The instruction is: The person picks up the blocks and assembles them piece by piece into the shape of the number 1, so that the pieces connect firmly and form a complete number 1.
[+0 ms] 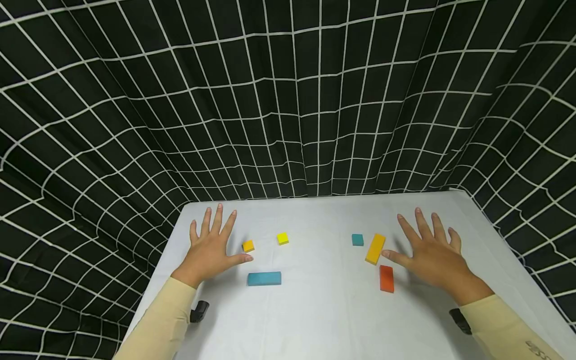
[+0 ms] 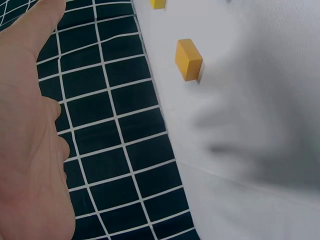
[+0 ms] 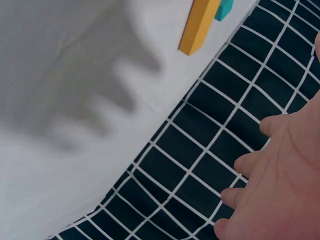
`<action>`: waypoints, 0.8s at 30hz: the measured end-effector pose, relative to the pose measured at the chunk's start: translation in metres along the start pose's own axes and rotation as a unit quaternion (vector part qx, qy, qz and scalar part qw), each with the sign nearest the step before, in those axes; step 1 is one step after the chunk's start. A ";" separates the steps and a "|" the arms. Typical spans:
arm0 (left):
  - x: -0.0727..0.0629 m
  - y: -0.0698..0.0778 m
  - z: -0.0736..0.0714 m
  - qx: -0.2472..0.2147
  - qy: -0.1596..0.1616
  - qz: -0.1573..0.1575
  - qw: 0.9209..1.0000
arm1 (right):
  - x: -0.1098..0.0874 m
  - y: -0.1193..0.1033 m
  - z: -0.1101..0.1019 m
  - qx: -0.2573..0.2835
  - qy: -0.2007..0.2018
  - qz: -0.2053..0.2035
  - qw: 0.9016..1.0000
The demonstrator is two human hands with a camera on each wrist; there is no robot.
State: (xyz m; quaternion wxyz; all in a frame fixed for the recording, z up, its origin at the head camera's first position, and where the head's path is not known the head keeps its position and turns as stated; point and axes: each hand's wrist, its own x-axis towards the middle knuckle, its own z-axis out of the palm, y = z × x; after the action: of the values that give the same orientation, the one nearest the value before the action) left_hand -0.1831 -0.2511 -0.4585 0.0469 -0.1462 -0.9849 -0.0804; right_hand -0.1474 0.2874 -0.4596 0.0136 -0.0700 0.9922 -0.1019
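Note:
My left hand point(image 1: 209, 254) hovers over the left side of the table, fingers spread and straight, holding nothing. Nearest to it are an orange cube-like block point(image 1: 248, 246) and a long blue block point(image 1: 264, 278); a yellow block point(image 1: 282, 238) lies a little farther right. On the other side my right hand point(image 1: 431, 256) is likewise spread above the table with nothing in it. By its thumb lie a long yellow-orange block point(image 1: 375, 249) and a red block point(image 1: 386, 279). A small teal block point(image 1: 357, 240) sits just left of the long yellow-orange one.
A white cloth covers the table point(image 1: 319, 310). Black curtain with a white grid point(image 1: 306, 115) surrounds its back and sides. Dark wrist devices point(image 1: 199, 311) show beside both sleeves. Both hands cast shadows on the cloth.

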 end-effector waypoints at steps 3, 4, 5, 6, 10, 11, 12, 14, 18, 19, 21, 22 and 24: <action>0.000 0.000 0.001 0.000 0.002 0.001 1.000 | 0.000 0.000 0.002 -0.001 0.002 0.001 1.000; 0.000 0.000 0.001 -0.002 0.001 0.001 1.000 | 0.000 0.000 0.003 -0.001 0.003 0.001 1.000; -0.001 0.000 0.001 -0.003 -0.001 0.000 1.000 | 0.000 0.000 0.003 -0.001 0.003 0.001 1.000; -0.001 0.000 0.002 -0.006 -0.003 -0.001 1.000 | 0.000 0.001 0.003 -0.001 0.003 0.001 1.000; -0.001 0.000 0.002 -0.010 -0.008 -0.003 1.000 | 0.000 0.001 0.003 0.004 0.004 0.000 1.000; -0.001 0.000 0.002 -0.010 -0.008 -0.003 1.000 | 0.000 0.001 0.003 0.005 0.004 -0.001 1.000; -0.002 0.000 0.002 -0.009 -0.007 -0.002 1.000 | 0.000 0.001 0.003 0.006 0.004 -0.001 1.000; -0.002 0.000 0.002 -0.009 -0.007 -0.001 1.000 | -0.001 0.001 0.003 0.008 0.004 0.000 1.000; -0.003 0.001 0.001 -0.020 -0.007 0.000 1.000 | -0.002 0.001 0.003 0.023 0.000 0.004 1.000; -0.003 0.001 0.001 -0.023 -0.008 0.000 1.000 | -0.002 0.001 0.004 0.031 -0.002 0.004 1.000; -0.003 0.003 0.001 -0.033 -0.010 0.000 0.999 | -0.003 0.001 0.004 0.046 -0.007 0.003 0.999; -0.004 0.003 0.001 -0.038 -0.012 0.001 0.999 | -0.003 0.001 0.004 0.054 -0.009 0.002 0.998; -0.004 0.004 0.002 -0.046 -0.010 0.004 0.999 | -0.004 0.002 0.005 0.067 -0.013 0.000 0.998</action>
State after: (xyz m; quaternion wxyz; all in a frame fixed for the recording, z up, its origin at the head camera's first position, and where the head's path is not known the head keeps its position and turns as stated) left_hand -0.1780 -0.2482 -0.4603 0.0301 -0.1525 -0.9801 -0.1236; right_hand -0.1439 0.2890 -0.4644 0.0312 -0.0704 0.9829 -0.1675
